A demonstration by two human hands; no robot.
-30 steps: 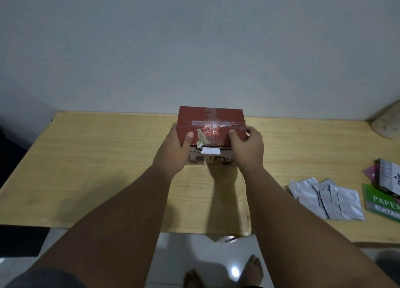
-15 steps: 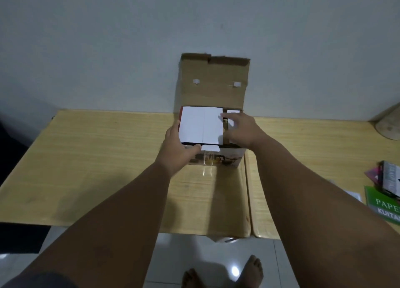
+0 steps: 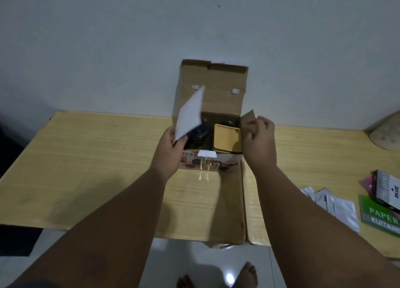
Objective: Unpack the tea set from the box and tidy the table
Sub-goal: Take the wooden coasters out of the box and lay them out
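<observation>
So right now I'm looking down at the box (image 3: 207, 160) sitting on the wooden table (image 3: 86, 162), close to the wall, with its big lid flap (image 3: 214, 86) standing straight up at the back. The left hand (image 3: 171, 150) is gripping a white panel (image 3: 190, 114) by its lower corner, thumb on the near face and fingers behind. The panel is tilting up and away from the hand over the box's left edge. The right hand (image 3: 258, 140) is pinching the brown side flap (image 3: 249, 118) on the box's right edge, fingers curled over it, holding it folded outward. Between the two hands the box is lying open. Just right of the left thumb a dark round piece (image 3: 199, 135) is showing, and I can't tell exactly what it is. Just left of the right hand a yellowish square tray (image 3: 227, 141) is sitting inside, up against the front wall as far as I can tell. Well off to the right of the right forearm, some silver sachets (image 3: 337, 205), a green paper pad (image 3: 378, 217) and a dark packet (image 3: 387, 190) are lying on the table.
</observation>
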